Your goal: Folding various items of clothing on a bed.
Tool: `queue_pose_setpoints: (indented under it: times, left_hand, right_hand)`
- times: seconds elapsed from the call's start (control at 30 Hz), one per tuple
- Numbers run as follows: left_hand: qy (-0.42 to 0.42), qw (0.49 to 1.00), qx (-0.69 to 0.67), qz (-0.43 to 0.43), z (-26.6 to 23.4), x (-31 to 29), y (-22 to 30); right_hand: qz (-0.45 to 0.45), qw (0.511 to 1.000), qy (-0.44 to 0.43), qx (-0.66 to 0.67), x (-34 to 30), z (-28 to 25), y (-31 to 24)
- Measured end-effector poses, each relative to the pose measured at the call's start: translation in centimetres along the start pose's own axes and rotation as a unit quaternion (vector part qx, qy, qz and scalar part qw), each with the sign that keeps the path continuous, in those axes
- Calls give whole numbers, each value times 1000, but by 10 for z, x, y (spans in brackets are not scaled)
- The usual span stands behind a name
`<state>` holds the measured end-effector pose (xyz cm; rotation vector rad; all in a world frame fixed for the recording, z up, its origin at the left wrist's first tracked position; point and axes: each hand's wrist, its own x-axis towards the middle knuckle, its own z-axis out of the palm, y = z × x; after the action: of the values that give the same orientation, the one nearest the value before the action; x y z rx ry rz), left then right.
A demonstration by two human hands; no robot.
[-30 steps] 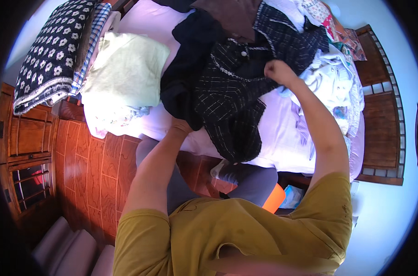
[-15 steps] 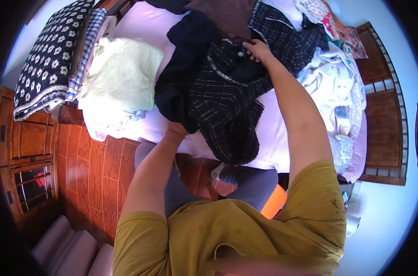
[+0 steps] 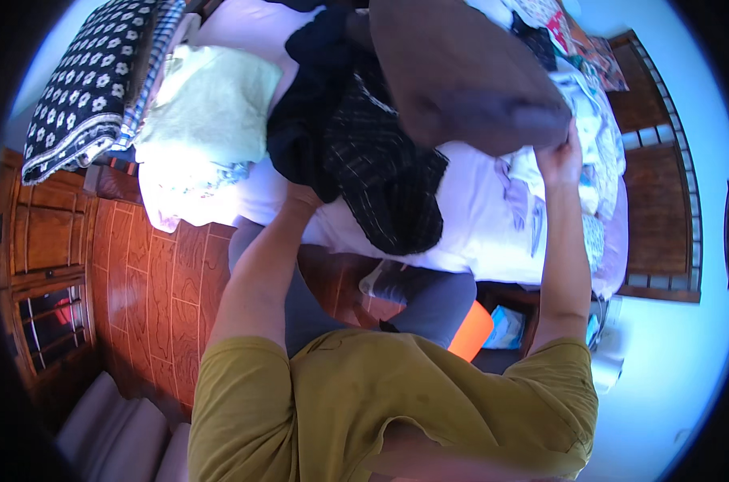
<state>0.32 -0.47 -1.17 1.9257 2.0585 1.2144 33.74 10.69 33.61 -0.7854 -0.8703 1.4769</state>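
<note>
My right hand (image 3: pixel 560 159) is closed on the near right edge of a brown cloth garment (image 3: pixel 473 72), lifted and spread above the bed. Beneath it lies a black tweed jacket (image 3: pixel 388 177) with thin pale lines, one end hanging near the bed's front edge. Part of that jacket is covered by the brown cloth. Left of it rests a plain dark garment (image 3: pixel 304 120). My left hand (image 3: pixel 302 195) sits at the lower edge of this dark garment, its fingers hidden beneath the fabric.
A pale green folded cloth (image 3: pixel 212 100) lies on the bed's left, beside a black flower-patterned textile (image 3: pixel 87 88). White clothes (image 3: pixel 593 153) are heaped at the right. Below the bed edge are an orange object (image 3: pixel 470 331) and my legs. Wooden cabinets (image 3: pixel 47 233) stand left.
My right hand has left the tweed jacket and moved right and nearer, pulling the brown garment across the jacket. My left hand stays by the dark garment.
</note>
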Motion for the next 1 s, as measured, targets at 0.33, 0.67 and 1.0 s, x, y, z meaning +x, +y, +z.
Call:
queue_pose_setpoints:
  times: [0.33,0.67,1.0]
  left_hand:
    - [-193,966,171,36,-56,24,58]
    - [-24,954,-290,-69,-69,-69,122]
    - [-114,673,-600,-416,-49,107,190]
  right_hand:
    - [106,948,264,-143,-173,-210,71]
    - [-153,863,341,-340,-244,-231,111]
    - [-180,759,-24,-625,-266,-67,152]
